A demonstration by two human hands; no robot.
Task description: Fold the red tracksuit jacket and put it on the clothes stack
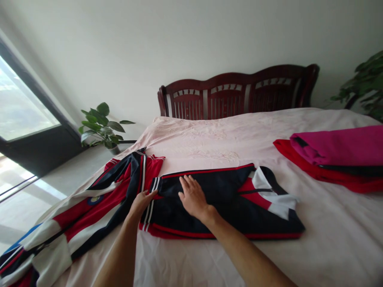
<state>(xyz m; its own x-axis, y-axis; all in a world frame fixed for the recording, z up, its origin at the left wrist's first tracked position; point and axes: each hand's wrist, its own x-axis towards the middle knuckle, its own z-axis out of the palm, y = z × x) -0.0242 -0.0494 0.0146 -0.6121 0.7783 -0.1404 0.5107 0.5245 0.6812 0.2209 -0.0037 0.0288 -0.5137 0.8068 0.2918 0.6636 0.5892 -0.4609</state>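
Observation:
A folded navy jacket (221, 217) with red piping and a white-and-red collar lies flat on the bed, its collar pointing right. My left hand (143, 202) pinches the striped ribbed edge at the jacket's left end, thumb on top, other fingertips partly hidden. Resting palm-down on the dark sleeve is my right hand (193, 197), fingers spread. Just left of my left hand, a second jacket (89, 215) in red, white and navy is spread out unfolded, with a round badge on it.
Pink folded cloth (341, 145) sits on red folded cloth (308, 169) at the right. A pale pink sheet (191, 143) covers the bed, below a dark wooden headboard (226, 95). Potted plants (103, 125) stand by the bed, and a glass door (26, 103) is at the left.

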